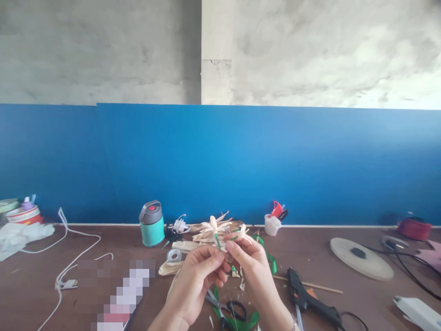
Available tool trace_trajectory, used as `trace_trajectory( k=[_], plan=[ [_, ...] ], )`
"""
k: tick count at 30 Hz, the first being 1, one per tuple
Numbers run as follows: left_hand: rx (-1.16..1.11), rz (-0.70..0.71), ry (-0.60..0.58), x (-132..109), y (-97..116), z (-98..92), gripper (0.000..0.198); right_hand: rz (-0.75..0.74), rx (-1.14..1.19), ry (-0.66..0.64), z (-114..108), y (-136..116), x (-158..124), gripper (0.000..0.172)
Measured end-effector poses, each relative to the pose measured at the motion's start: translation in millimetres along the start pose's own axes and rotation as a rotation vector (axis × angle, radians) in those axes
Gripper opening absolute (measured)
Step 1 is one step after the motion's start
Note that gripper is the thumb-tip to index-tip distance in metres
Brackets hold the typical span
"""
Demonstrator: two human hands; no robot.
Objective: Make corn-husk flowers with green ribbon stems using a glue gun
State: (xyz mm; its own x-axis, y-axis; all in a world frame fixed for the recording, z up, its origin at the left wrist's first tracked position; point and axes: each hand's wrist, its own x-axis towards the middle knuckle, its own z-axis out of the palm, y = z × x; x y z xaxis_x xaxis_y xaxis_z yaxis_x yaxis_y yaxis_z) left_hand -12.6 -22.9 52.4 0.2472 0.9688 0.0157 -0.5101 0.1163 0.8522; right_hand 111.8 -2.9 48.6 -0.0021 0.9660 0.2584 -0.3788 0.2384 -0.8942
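Note:
My left hand (198,276) pinches the green stem of a cream artificial flower (213,225), its pointed petals spread upward. In my right hand (255,264), thumb and fingers are closed on a smaller cream flower (243,230), held just right of the first one. The two hands nearly meet over the table, and some fingertips hide one another. Below them lie scissors (237,311) with dark handles and a green ribbon (253,322). Dried cream husks (182,247) are heaped behind the hands, with a roll of clear tape (174,255) beside my left hand.
Right of my hands lie a black glue gun (310,296) and a thin wooden stick (322,287). A teal thermos (152,232) and a white cup (272,225) of tools stand near the blue partition (220,161). Farther right is a round pale disc (372,266); a white cable (82,248) trails at left.

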Motion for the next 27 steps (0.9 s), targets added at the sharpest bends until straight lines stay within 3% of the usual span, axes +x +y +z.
trace_trajectory(
  k=[8,13,22,27],
  plan=[
    [0.062,0.032,0.07,2.6,-3.1,-2.0,0.019,-0.031,0.016,0.04,-1.9,0.9,1.3,0.023],
    [0.095,0.029,0.118,4.4,-2.4,-2.8,0.022,0.008,-0.019,-0.084,-1.7,0.0,0.6,0.025],
    [0.103,0.029,0.082,4.0,6.1,-4.9,0.022,-0.087,-0.165,-0.108,-2.0,0.1,2.3,0.019],
    [0.144,-0.028,0.032,3.7,10.6,-8.8,0.022,-0.069,-0.169,-0.178,-4.1,-0.5,3.4,0.018]
  ],
)
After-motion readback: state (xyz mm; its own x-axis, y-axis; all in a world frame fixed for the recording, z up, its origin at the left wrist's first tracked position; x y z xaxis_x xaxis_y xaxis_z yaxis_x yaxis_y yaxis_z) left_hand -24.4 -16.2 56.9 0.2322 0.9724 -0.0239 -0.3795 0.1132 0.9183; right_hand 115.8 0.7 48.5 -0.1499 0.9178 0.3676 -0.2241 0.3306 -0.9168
